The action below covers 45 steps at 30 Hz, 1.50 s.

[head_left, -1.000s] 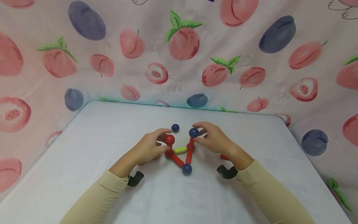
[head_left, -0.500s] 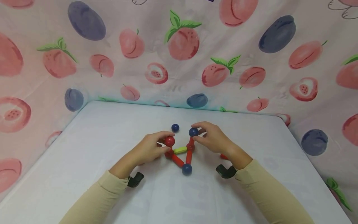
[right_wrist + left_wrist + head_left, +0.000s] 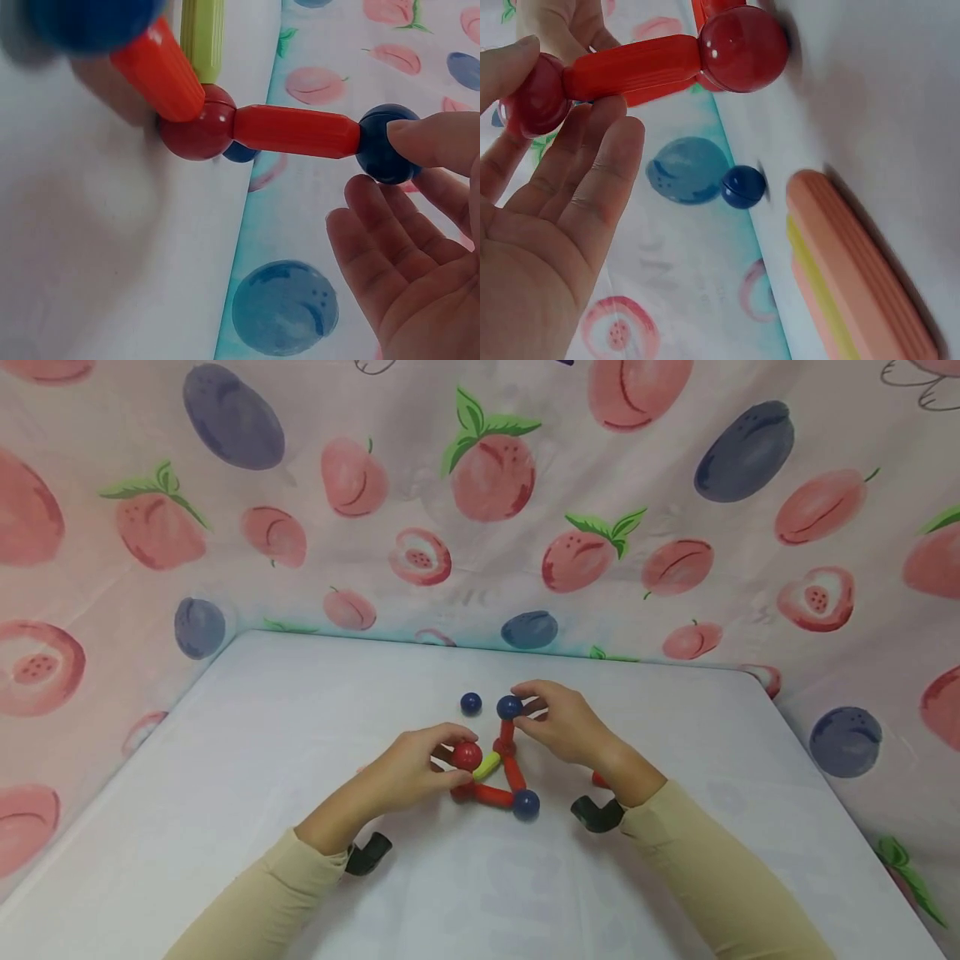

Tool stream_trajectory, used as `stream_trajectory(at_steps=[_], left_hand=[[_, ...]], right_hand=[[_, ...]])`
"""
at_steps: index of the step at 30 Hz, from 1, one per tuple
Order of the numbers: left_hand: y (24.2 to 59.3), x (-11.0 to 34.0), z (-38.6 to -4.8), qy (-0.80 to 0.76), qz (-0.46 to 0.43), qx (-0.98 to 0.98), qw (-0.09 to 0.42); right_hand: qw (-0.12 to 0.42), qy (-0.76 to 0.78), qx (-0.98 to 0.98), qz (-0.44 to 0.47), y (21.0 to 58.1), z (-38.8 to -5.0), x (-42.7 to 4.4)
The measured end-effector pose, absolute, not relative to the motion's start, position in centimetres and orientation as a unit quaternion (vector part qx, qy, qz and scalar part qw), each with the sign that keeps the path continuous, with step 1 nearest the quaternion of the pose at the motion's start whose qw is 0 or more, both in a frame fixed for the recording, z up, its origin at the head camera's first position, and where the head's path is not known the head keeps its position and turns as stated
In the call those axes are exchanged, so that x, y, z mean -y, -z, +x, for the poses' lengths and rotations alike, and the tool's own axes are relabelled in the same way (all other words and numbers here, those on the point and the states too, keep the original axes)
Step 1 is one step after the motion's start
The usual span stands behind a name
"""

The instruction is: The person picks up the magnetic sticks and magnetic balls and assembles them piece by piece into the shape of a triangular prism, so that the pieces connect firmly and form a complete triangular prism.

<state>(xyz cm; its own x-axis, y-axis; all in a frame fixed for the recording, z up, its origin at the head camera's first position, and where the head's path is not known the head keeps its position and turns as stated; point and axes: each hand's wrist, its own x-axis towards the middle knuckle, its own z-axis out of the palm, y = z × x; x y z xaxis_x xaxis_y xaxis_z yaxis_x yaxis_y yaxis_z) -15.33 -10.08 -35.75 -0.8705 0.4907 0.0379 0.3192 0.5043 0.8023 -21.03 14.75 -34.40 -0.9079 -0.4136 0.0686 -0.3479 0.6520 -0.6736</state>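
Note:
My left hand [image 3: 408, 768] pinches a red ball [image 3: 467, 756] between thumb and fingers. That ball tops an upright red rod [image 3: 634, 67], which stands on another red ball [image 3: 744, 49]. At the opposite corner, a blue ball [image 3: 509, 707] is pinched by my right hand [image 3: 566, 722]; it caps a second upright red rod [image 3: 296, 131] on a red ball [image 3: 199, 124]. Between the hands these parts join into a triangular base: a yellow rod [image 3: 487, 767], two red rods [image 3: 493, 796] and a front blue ball [image 3: 527, 805]. My left hand partly hides the left corner.
A loose blue ball [image 3: 471, 703] lies behind the structure on the white table [image 3: 315, 685]. Salmon rods [image 3: 855, 262] with a yellow one beside them lie under my left arm. A red rod [image 3: 601, 780] lies near my right wrist. Fruit-printed cloth [image 3: 480, 568] rises behind.
The joined structure has turned on the table. Its front blue ball has swung right, the left red corner has come nearer and right, and the right-hand blue ball has shifted slightly left and back.

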Motion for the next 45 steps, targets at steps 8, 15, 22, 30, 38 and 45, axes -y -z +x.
stream_trajectory(at_steps=[8, 15, 22, 30, 38, 45], left_hand=[[35.5, 9.2, -14.4, -0.440, 0.251, -0.855, 0.114], [35.2, 8.9, -14.1, -0.427, 0.251, -0.860, 0.119], [34.9, 9.8, -15.1, -0.422, 0.254, -0.867, 0.077], [33.3, 9.2, -18.5, -0.417, 0.249, -0.872, 0.056], [32.3, 7.3, -21.5, -0.348, 0.268, -0.894, 0.088], [32.0, 6.8, -22.9, -0.313, 0.289, -0.896, 0.124]], right_hand=[[0.026, 0.368, -0.901, -0.228, 34.6, -21.2, -14.3], [0.031, 0.368, -0.901, -0.226, 34.7, -21.1, -14.2], [0.046, 0.354, -0.908, -0.219, 34.5, -20.5, -15.1], [0.062, 0.342, -0.915, -0.205, 34.9, -19.5, -17.2], [0.052, 0.331, -0.921, -0.200, 35.6, -18.5, -19.5], [0.051, 0.332, -0.924, -0.182, 35.7, -17.5, -21.4]])
